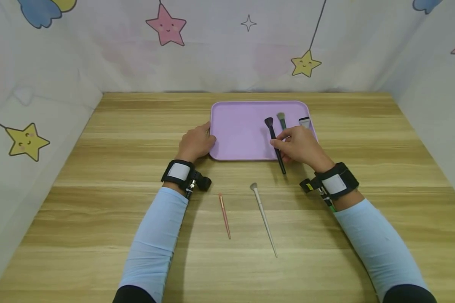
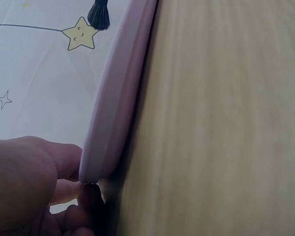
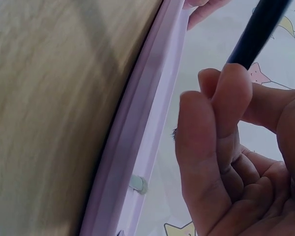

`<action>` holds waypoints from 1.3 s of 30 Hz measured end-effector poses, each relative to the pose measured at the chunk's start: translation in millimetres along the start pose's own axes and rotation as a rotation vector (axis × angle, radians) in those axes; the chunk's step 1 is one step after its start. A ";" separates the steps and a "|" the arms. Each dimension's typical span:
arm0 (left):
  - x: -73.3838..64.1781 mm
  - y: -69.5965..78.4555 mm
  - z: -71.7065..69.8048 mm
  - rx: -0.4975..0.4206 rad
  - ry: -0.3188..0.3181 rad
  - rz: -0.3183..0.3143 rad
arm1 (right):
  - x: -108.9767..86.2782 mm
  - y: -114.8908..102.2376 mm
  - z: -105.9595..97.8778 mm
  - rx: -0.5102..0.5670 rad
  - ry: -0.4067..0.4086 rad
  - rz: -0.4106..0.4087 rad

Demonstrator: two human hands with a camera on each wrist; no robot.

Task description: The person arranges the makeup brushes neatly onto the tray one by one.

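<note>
My right hand pinches a black makeup brush by its handle, bristles pointing away, over the front right part of a lilac tray. In the right wrist view the black handle rises above the pinching fingertips. My left hand grips the tray's left rim, with the thumb over the edge; the left wrist view shows fingers at the tray corner. A green-handled brush lies in the tray, partly hidden behind the right hand. Near it is a flat-ended item with a dark edge, also partly covered.
On the wooden table in front of the tray lie a short pink brush and a longer white-handled brush. Behind the table hangs a white cloth printed with stars. Wrist cameras sit on both forearms.
</note>
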State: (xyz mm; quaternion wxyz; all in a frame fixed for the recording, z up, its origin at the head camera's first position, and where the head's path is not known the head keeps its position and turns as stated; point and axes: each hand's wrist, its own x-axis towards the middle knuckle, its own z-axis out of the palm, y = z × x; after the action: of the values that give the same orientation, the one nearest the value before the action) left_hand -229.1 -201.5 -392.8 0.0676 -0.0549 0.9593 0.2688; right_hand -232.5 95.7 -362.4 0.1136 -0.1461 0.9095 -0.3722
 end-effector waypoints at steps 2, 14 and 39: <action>0.2 -0.5 -0.5 -0.001 0.001 -0.002 | 1.8 0.0 0.4 0.000 -0.001 0.005; 0.0 -2.6 -2.8 -0.002 0.009 -0.008 | 12.6 -1.1 2.7 -0.022 -0.022 0.024; -0.5 -2.2 0.6 0.009 0.010 -0.012 | 27.3 0.5 9.0 -0.031 -0.046 0.021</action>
State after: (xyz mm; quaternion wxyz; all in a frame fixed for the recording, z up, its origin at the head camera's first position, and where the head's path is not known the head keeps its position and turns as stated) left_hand -228.2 -203.0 -394.3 0.0648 -0.0614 0.9604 0.2639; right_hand -255.2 80.7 -371.7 0.1362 -0.1468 0.9137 -0.3535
